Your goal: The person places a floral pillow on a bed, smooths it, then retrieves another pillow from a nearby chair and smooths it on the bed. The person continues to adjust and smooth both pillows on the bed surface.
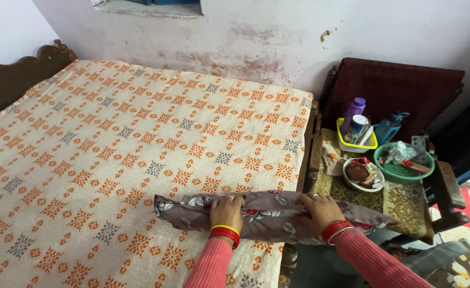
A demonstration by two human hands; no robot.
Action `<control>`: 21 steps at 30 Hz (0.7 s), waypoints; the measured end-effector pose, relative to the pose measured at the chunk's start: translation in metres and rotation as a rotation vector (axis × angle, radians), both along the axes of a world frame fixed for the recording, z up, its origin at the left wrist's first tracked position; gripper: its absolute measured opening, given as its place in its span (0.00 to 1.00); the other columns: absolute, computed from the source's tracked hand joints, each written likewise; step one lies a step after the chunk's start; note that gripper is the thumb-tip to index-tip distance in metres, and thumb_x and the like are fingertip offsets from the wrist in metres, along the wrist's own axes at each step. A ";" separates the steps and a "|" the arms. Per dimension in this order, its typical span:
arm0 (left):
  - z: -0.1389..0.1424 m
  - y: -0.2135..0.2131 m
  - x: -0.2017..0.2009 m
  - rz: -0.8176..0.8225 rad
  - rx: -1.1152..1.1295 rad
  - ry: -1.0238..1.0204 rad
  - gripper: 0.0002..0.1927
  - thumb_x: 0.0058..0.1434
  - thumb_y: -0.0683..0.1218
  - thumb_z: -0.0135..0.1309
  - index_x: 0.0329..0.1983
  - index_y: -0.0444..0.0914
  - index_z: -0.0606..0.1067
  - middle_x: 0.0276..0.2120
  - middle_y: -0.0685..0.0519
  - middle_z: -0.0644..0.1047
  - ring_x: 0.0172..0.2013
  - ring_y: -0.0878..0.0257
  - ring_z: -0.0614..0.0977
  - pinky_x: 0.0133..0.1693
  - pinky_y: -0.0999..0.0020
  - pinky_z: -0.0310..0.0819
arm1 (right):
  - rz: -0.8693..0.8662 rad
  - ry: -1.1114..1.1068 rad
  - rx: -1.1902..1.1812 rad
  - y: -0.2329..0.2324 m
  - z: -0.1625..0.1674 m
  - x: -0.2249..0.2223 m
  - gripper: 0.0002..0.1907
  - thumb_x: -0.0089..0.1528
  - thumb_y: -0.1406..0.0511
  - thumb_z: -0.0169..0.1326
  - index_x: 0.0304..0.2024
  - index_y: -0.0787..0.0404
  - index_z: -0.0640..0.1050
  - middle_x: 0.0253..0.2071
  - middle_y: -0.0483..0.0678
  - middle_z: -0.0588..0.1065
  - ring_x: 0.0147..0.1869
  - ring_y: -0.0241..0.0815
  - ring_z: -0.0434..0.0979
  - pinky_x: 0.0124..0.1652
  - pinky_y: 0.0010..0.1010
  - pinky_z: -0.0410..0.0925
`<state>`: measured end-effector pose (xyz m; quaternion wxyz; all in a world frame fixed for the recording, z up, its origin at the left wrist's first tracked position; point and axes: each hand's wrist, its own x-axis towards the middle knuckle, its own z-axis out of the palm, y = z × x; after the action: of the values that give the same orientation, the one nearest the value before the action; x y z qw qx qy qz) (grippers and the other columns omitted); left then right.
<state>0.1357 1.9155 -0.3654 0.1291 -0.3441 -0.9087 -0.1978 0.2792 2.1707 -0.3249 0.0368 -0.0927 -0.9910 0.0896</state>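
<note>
A rolled-up grey cloth with a red flower print [267, 216] lies across the near right edge of a bed. My left hand [226, 209] presses on the roll's left part with the fingers curled over it. My right hand [319, 209] grips the roll further right, where it overhangs the bed's edge. Both wrists wear red and yellow bangles over pink sleeves. The bed is covered by a cream sheet [112, 149] patterned in orange and grey.
A dark wooden headboard [16, 74] rises at the far left. Right of the bed a wooden chair [448, 186] bears a yellow tray with bottles [356, 140], a green basket [405, 162] and a small bowl [363, 176]. A stained wall stands behind.
</note>
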 end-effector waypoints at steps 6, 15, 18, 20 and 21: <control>0.003 0.003 0.007 0.021 0.012 0.002 0.14 0.45 0.41 0.65 0.35 0.47 0.76 0.36 0.54 0.79 0.43 0.55 0.80 0.48 0.56 0.69 | -0.023 -0.161 0.060 0.002 -0.007 0.008 0.29 0.52 0.49 0.64 0.53 0.48 0.76 0.51 0.49 0.76 0.59 0.51 0.72 0.58 0.44 0.64; -0.001 0.032 -0.014 0.033 0.017 0.046 0.14 0.45 0.40 0.63 0.34 0.46 0.76 0.35 0.53 0.79 0.41 0.53 0.80 0.47 0.55 0.69 | 0.014 0.043 0.012 0.039 -0.050 -0.008 0.13 0.57 0.57 0.57 0.43 0.50 0.80 0.42 0.50 0.80 0.53 0.52 0.77 0.56 0.45 0.66; -0.003 0.051 -0.034 0.026 0.035 0.049 0.13 0.46 0.40 0.62 0.35 0.46 0.77 0.36 0.53 0.79 0.41 0.53 0.80 0.46 0.54 0.69 | 0.007 0.092 0.019 0.061 -0.052 -0.029 0.12 0.57 0.58 0.57 0.42 0.49 0.81 0.40 0.50 0.80 0.50 0.53 0.78 0.55 0.45 0.67; -0.001 0.070 -0.054 0.032 0.010 0.095 0.10 0.49 0.40 0.61 0.35 0.46 0.77 0.35 0.53 0.79 0.41 0.54 0.81 0.48 0.55 0.69 | -0.007 0.109 0.016 0.077 -0.047 -0.053 0.13 0.56 0.58 0.56 0.43 0.48 0.81 0.39 0.49 0.80 0.48 0.52 0.79 0.53 0.44 0.68; 0.001 0.080 -0.065 0.035 -0.003 0.118 0.09 0.51 0.40 0.61 0.35 0.46 0.77 0.35 0.54 0.79 0.41 0.55 0.81 0.49 0.55 0.69 | -0.032 0.067 0.034 0.088 -0.042 -0.067 0.12 0.57 0.58 0.56 0.44 0.47 0.81 0.40 0.48 0.80 0.49 0.51 0.79 0.54 0.43 0.68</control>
<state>0.0709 1.9956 -0.3646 0.1856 -0.3396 -0.9056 -0.1735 0.2119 2.2587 -0.3668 0.0729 -0.1048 -0.9890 0.0752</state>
